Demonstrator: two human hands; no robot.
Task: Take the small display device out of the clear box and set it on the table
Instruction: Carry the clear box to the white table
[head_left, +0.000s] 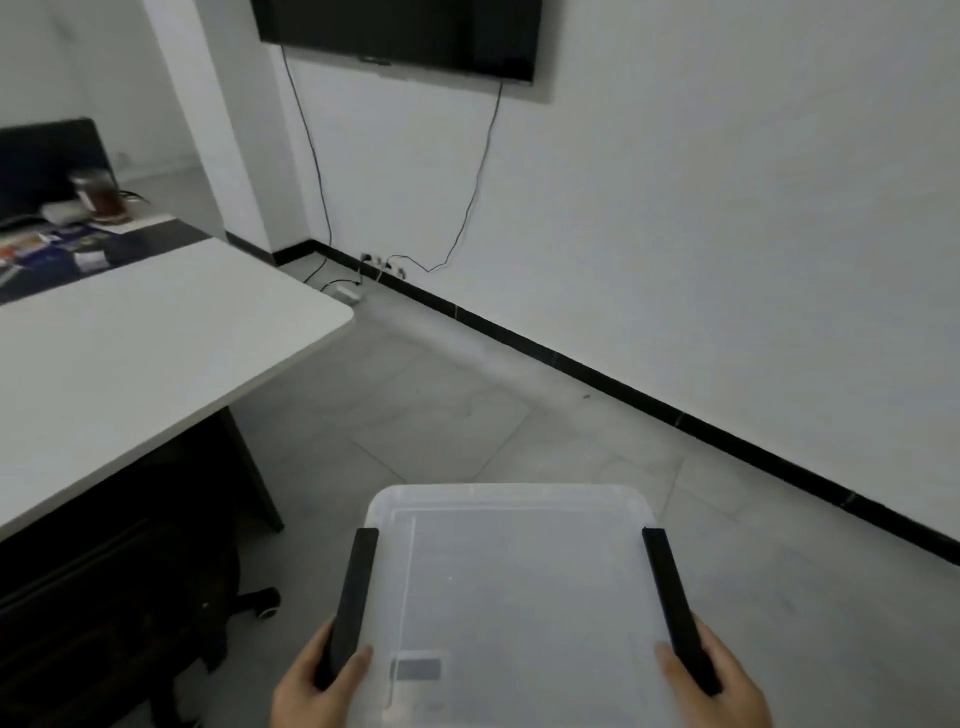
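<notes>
I hold a clear plastic box (511, 587) with a frosted lid and two black side latches, low in the middle of the head view, above the floor. My left hand (311, 686) grips its left black latch (353, 603). On the other side my right hand (722, 686) grips the right black latch (675, 608). The lid is on. A faint grey rectangle (418, 669) shows through the lid near its front left; I cannot tell what it is. The white table (135, 358) stands to the left, apart from the box.
A black office chair (135, 597) sits under the table's near edge. At the table's far end lie papers and a glass jar (101, 197). A wall-mounted TV (400, 36) hangs ahead, with cables running down to floor sockets (382, 262). Grey tiled floor lies ahead and to the right.
</notes>
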